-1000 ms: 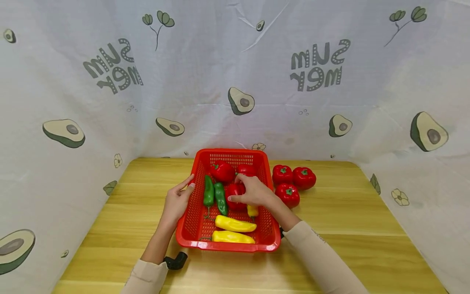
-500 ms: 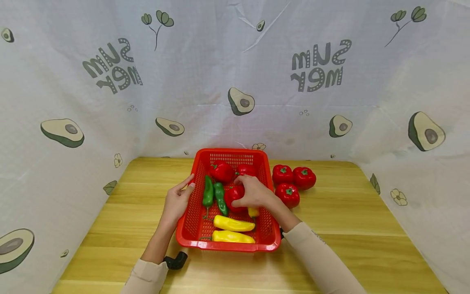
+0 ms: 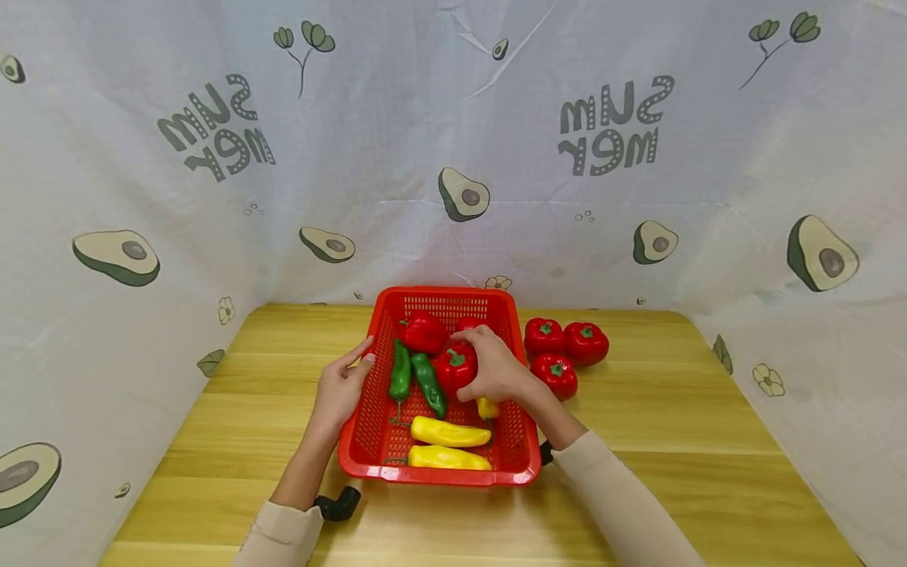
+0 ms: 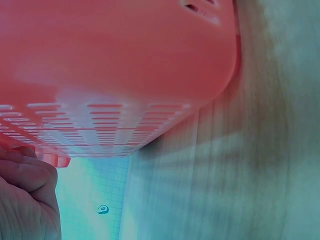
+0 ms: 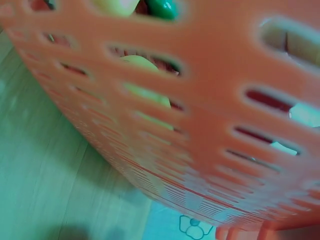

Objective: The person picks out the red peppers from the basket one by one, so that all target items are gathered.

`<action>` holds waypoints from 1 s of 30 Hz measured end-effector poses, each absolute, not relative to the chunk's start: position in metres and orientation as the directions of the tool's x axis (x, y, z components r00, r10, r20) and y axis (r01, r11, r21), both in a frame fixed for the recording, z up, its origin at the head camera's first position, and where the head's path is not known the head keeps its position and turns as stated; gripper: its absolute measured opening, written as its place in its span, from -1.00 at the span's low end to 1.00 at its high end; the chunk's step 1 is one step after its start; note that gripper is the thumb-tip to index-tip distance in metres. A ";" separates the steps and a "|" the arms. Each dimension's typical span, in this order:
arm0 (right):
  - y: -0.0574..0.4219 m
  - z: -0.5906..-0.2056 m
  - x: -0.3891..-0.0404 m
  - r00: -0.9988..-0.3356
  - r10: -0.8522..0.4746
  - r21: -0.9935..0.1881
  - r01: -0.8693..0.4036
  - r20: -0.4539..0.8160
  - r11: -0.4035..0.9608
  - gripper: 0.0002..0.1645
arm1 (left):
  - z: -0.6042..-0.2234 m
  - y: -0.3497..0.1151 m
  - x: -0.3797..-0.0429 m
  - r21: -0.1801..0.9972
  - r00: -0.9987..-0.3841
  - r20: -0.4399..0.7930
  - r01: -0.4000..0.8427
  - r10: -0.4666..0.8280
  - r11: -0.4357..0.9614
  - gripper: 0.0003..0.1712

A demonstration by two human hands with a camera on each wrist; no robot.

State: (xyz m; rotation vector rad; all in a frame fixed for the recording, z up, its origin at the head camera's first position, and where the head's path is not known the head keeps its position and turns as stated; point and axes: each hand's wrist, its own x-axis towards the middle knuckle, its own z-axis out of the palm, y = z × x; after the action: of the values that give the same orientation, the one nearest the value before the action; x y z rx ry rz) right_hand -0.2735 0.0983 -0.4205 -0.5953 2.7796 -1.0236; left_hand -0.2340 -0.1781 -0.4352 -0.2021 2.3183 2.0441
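Observation:
A red plastic basket (image 3: 442, 477) sits on the wooden table. My left hand (image 3: 342, 387) holds its left rim; in the left wrist view those fingers (image 4: 30, 172) curl under the edge. Inside the basket my right hand (image 3: 494, 366) grips a red bell pepper (image 3: 450, 373), its green stem facing up. Behind that pepper lie another red bell pepper (image 3: 423, 332) and one partly hidden by the hand. To its left are two green chili peppers (image 3: 400, 372). Nearer the front lie two long yellow peppers (image 3: 449, 432), and a smaller yellow piece (image 3: 487, 408) shows under the right hand.
Three red bell peppers (image 3: 555, 376) stand on the table (image 3: 680, 409) just right of the basket. A patterned white cloth (image 3: 397, 118) rises behind and at both sides. Black wrist-camera mounts (image 3: 338, 504) show near the forearms.
The gripped bell pepper has turned so its stem shows upward. The bell pepper behind it and the green peppers have shifted slightly. My left hand stays on the rim.

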 end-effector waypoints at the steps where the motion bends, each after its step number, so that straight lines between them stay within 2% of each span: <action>1: 0.098 -0.421 -0.273 -0.917 -0.398 -0.650 -0.316 0.024 0.691 0.09 | -0.440 -0.179 -0.236 0.985 -0.991 -0.118 -0.125 -0.070 0.118 -0.48; 6: 0.098 -0.421 -0.272 -0.920 -0.390 -0.672 -0.305 0.026 0.675 0.01 | -0.455 -0.182 -0.241 0.988 -0.993 -0.084 -0.094 -0.085 0.124 -0.50; 11: 0.100 -0.420 -0.272 -0.904 -0.423 -0.663 -0.354 0.062 0.660 -0.04 | -0.457 -0.182 -0.241 0.989 -0.994 -0.049 -0.062 -0.097 0.137 -0.52; 19: 0.104 -0.416 -0.269 -0.894 -0.437 -0.678 -0.384 0.103 0.626 -0.02 | -0.459 -0.181 -0.240 0.988 -0.993 -0.060 -0.074 -0.102 0.137 -0.53; 30: 0.127 -0.401 -0.256 -0.930 -0.322 -0.742 -0.340 0.176 0.577 0.02 | -0.455 -0.182 -0.241 0.988 -0.993 -0.075 -0.086 -0.091 0.130 -0.52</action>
State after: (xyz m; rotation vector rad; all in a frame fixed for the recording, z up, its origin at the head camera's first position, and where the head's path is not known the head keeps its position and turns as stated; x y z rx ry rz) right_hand -0.2563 0.1266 -0.4011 -0.5897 2.8090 -1.3291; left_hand -0.2410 -0.1817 -0.4553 -0.1853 2.3638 2.0660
